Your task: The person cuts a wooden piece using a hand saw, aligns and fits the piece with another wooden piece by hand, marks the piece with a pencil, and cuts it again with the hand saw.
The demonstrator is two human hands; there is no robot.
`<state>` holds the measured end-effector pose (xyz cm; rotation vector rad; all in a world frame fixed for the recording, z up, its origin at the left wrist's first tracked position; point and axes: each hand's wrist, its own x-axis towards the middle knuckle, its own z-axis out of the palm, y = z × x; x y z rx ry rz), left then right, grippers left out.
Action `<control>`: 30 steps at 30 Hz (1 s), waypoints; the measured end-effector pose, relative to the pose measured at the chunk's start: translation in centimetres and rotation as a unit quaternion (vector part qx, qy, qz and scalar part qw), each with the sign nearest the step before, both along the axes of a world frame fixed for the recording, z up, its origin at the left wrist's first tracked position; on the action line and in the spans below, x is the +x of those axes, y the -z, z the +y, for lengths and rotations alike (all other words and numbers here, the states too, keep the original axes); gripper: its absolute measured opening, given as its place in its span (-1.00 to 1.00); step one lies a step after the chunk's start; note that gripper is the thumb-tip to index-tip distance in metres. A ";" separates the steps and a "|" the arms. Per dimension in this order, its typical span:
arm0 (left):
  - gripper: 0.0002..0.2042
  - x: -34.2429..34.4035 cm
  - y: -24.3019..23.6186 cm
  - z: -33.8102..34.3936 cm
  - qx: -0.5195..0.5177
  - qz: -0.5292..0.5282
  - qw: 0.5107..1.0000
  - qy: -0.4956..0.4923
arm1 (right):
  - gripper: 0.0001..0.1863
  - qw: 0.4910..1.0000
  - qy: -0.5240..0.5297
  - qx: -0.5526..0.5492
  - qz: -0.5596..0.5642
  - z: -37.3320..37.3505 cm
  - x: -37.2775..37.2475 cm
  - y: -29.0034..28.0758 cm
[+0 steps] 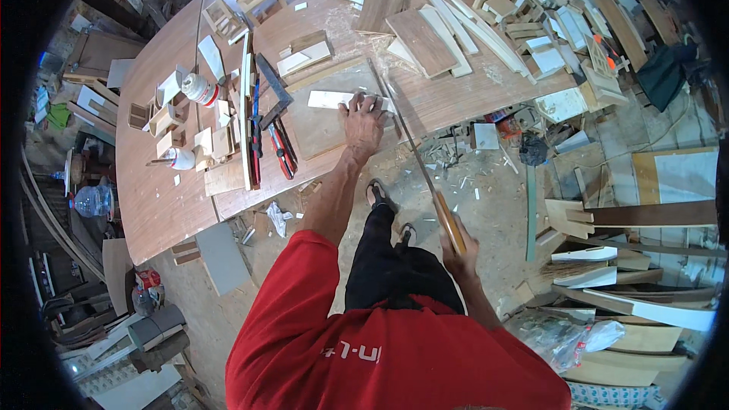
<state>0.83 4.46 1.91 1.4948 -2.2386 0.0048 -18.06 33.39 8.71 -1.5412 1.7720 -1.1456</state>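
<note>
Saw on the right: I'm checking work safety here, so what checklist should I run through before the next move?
1. Right hand around the saw's wooden handle: ok.
2. Left hand on the white strip: ok.
3. Fingers well clear of the blade: not ok, they look close.
4. Dark square away from the blade: ok.
5. Blade on a marked line: cannot tell, no mark is readable.
</note>
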 end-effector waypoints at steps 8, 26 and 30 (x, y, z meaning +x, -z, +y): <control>-0.65 -0.8 -0.5 0.3 -0.016 -0.017 1.000 0.006 | -0.56 0.991 0.015 0.109 -0.072 -6.0 0.6 -0.4; -0.68 -0.2 -0.8 0.0 -0.027 -0.012 1.000 0.005 | -0.47 1.000 0.009 -0.009 -0.017 -0.3 0.2 -0.3; -0.69 -1.0 -1.2 0.3 -0.022 -0.040 0.999 0.008 | -0.45 1.000 0.015 0.013 -0.010 -1.0 0.2 0.0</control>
